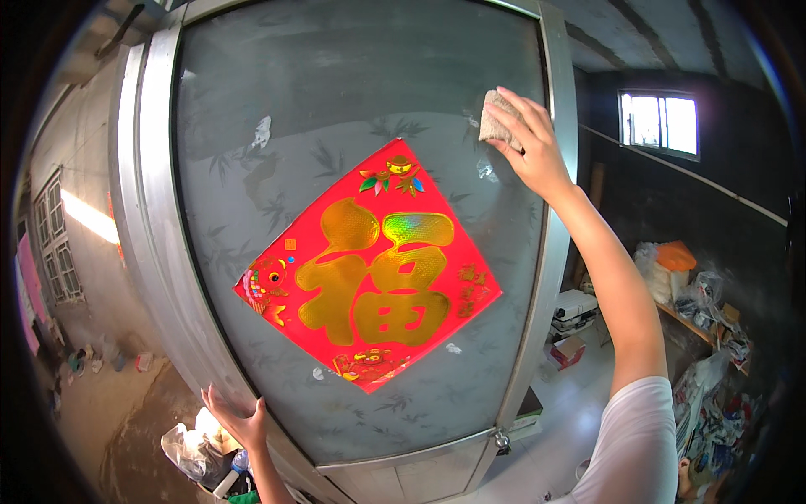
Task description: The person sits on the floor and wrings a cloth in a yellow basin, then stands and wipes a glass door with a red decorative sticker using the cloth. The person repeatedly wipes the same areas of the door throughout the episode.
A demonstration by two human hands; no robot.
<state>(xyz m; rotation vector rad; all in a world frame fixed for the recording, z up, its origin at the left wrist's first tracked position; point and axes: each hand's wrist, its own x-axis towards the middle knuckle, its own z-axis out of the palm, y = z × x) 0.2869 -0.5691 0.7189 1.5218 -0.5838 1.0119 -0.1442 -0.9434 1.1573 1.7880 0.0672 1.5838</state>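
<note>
My right hand (535,148) grips a folded beige cloth (494,123) and presses it to the upper right of a door's frosted glass pane (264,183). Fingers wrap over the cloth's top and side. A red diamond-shaped paper (403,179) with a large gold character is stuck to the middle of the pane. Whitish residue patches (486,169) mark the glass just below the cloth, with others at the upper left and under the paper. At the lower left, my left hand (236,419) rests with spread fingers against the metal door frame (208,353), holding nothing.
A round door knob (501,439) sits at the pane's lower right. Plastic bags and bottles (208,450) stand below my left hand. Inside the room are a silver case (574,305), a red box (567,351), a loaded shelf (686,321) and a heap of clutter (711,422).
</note>
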